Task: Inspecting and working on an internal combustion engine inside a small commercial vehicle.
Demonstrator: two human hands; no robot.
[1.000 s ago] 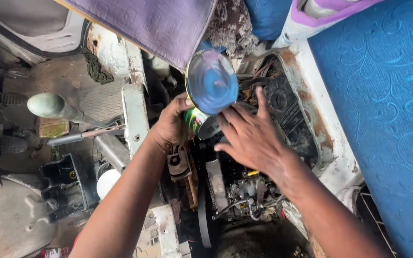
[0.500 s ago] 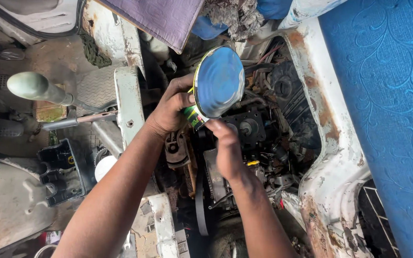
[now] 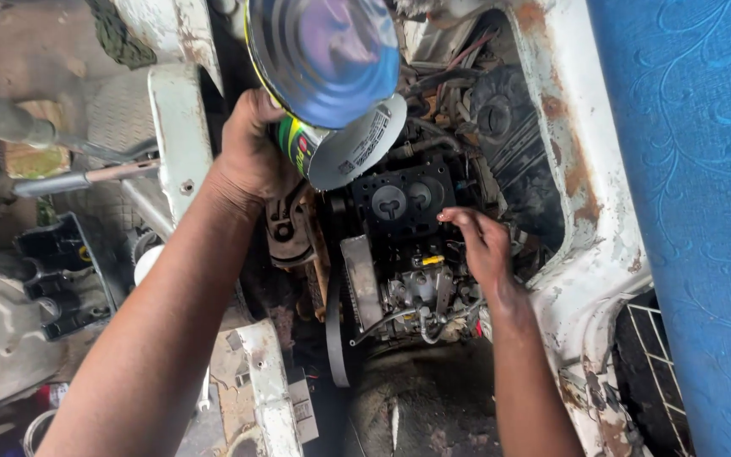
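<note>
The tin can (image 3: 325,63) has come up closer than half a second ago and now tips over the engine bay, its shiny base filling the top of the view. The left hand (image 3: 251,156) is clenched round its green-labelled side; the peeled lid (image 3: 357,144) hangs below. The right hand (image 3: 480,245) has dropped away from the can, fingers (image 3: 454,217) loosely spread, seemingly touching the black engine block (image 3: 399,199) and holding nothing.
</note>
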